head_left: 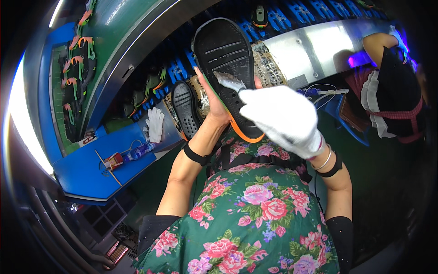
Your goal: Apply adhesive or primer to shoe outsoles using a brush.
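Note:
My bare left hand [215,101] holds a black shoe sole [226,43] with an orange rim at its lower end. Its fingers wrap the sole's left edge, and fingertips show at the right edge. In a white knit glove, my right hand [283,116] is closed around a small brush, whose pale, flat head [229,82] lies over the middle of the sole's grooved face. The glove hides most of the brush handle. Left of this sole, a second black sole [184,107] with round holes rests on the taped surface.
A blue table [86,171] at left bears a spare white glove [155,124], a blue bottle [139,151] and a red container [113,160] with a stick. Behind runs a line of blue holders [299,13]. Another person [397,86] works at far right.

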`<state>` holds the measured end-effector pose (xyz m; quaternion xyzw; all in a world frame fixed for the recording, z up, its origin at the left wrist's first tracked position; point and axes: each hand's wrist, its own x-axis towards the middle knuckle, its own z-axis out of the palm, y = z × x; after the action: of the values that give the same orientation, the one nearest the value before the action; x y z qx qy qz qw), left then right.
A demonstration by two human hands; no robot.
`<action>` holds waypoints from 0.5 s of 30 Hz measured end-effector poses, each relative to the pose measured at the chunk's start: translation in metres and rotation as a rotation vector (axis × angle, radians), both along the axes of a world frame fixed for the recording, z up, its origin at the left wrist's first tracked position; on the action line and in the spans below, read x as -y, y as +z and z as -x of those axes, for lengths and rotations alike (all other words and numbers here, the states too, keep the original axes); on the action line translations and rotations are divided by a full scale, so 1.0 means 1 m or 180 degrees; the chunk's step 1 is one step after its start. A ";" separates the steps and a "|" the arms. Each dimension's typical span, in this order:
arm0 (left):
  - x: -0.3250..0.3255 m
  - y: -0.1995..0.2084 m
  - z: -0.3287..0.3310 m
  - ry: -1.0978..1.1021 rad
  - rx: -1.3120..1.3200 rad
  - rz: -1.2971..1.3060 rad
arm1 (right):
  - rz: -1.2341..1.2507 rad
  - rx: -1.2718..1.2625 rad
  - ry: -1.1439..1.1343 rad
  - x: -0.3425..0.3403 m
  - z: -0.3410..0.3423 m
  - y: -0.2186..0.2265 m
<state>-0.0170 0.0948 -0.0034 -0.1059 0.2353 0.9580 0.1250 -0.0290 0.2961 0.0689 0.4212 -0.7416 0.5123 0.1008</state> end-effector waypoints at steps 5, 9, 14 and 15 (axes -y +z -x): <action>0.003 0.002 0.005 -0.0233 -0.0337 -0.0089 | 0.0191 0.0673 0.0320 -0.002 -0.009 0.003; 0.007 0.005 0.006 -0.0327 -0.0319 0.0390 | 0.0265 0.0413 0.0032 -0.007 -0.003 -0.004; 0.004 0.009 0.008 -0.0205 -0.0229 0.0091 | 0.0084 0.0250 0.0246 -0.002 -0.018 -0.001; 0.004 0.010 0.006 -0.0197 -0.0244 -0.0133 | 0.0145 0.0359 0.0336 -0.007 -0.016 -0.004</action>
<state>-0.0226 0.0913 0.0065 -0.0592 0.2230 0.9618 0.1476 -0.0135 0.3028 0.0647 0.4277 -0.7111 0.5565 0.0412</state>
